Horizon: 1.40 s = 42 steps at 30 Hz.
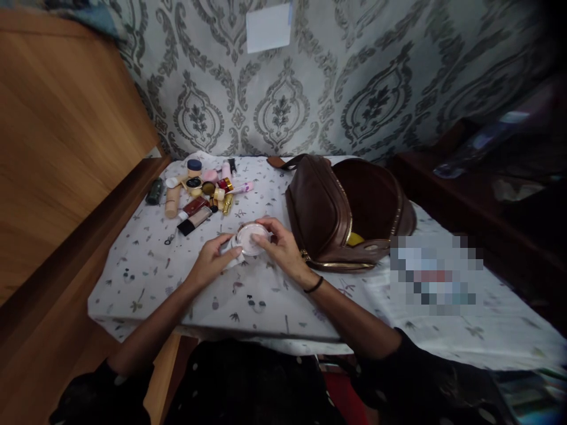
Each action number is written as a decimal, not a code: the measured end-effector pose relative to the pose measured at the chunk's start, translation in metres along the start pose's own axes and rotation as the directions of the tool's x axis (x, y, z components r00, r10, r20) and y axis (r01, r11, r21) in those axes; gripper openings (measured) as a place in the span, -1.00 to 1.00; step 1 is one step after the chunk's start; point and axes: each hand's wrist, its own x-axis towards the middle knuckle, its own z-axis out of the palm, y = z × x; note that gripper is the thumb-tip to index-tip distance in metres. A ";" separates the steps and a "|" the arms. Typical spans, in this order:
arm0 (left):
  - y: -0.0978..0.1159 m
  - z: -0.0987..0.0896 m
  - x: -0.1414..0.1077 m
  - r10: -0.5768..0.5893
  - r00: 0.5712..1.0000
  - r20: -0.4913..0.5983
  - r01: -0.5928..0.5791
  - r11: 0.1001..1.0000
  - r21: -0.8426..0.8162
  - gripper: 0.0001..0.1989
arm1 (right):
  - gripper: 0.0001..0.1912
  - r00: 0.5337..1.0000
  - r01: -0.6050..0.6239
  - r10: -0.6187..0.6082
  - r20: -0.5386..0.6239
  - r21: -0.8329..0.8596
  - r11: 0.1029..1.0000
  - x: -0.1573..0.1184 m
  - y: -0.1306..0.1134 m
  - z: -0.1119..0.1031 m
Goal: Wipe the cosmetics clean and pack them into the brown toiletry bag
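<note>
A round, pale container with a clear-looking top [253,241] is held between both hands above the table's near middle. My left hand [215,258] pinches its left side together with something white, perhaps a wipe or cloth, too small to make out. My right hand [283,248] grips the right edge, its thumb resting on the top. Close by on the right lies a brown leather bag [316,206], unzipped and gaping, with something yellow [354,239] inside. Left of the hands, several cosmetics are grouped, among them a beige tube [172,202] and a dark-capped bottle [195,221].
A patterned white cloth [283,307] covers the table, which stands against a wallpapered wall. Wooden furniture [66,88] rises on the left. A blurred-out item [436,274] lies right of the bag; a clear plastic bottle [481,141] is at the far right.
</note>
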 end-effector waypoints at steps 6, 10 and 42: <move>0.003 -0.004 0.003 0.105 0.994 -0.030 -0.099 0.982 0.159 -0.61 | -0.54 0.995 -0.101 0.099 0.018 0.241 0.965 0.002 0.011 0.004; 0.002 0.006 0.002 0.103 0.994 -0.036 -0.097 0.984 0.149 -0.60 | -0.52 0.977 -0.192 0.215 -0.002 0.444 0.875 0.001 0.013 0.012; 0.003 0.018 -0.007 0.707 0.701 0.100 -0.543 0.437 0.717 -0.60 | -0.78 0.861 -0.495 0.355 0.363 0.755 0.430 -0.001 -0.005 0.014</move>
